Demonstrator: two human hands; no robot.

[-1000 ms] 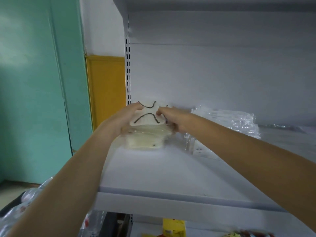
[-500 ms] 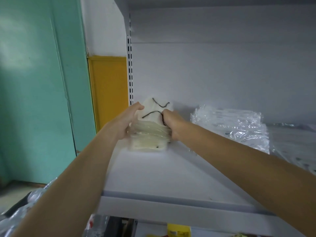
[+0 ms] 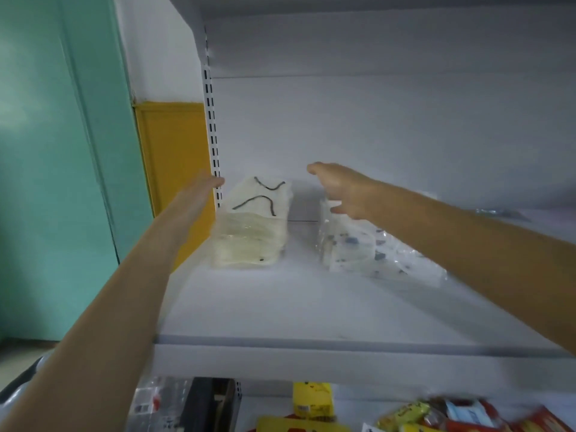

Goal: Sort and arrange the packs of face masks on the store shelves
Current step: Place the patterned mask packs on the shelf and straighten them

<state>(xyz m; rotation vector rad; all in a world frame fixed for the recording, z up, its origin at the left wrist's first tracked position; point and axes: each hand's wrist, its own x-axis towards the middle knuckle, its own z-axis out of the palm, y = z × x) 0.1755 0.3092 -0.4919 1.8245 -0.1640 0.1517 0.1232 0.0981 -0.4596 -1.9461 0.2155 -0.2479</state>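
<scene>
A stack of cream face mask packs [image 3: 252, 226] with black ear loops stands at the back left of the white shelf [image 3: 311, 307]. My left hand [image 3: 199, 190] hovers flat just left of the stack, fingers straight, apart from it. My right hand [image 3: 338, 190] hangs open between the cream stack and a second stack of clear-wrapped patterned mask packs [image 3: 367, 247], just above that stack's left end. Neither hand holds anything.
A slotted upright [image 3: 213, 132] runs up the shelf's left back corner. Beyond it are a yellow panel [image 3: 174, 157] and a teal wall [image 3: 56, 151]. The lower shelf holds a yellow box [image 3: 311, 400], a dark pack [image 3: 208, 403] and several colourful packets [image 3: 452, 413].
Both hands have let go of the cream mask stack and spread apart. The stack now stands alone at the back left; my right hand has moved over toward the patterned packs.
</scene>
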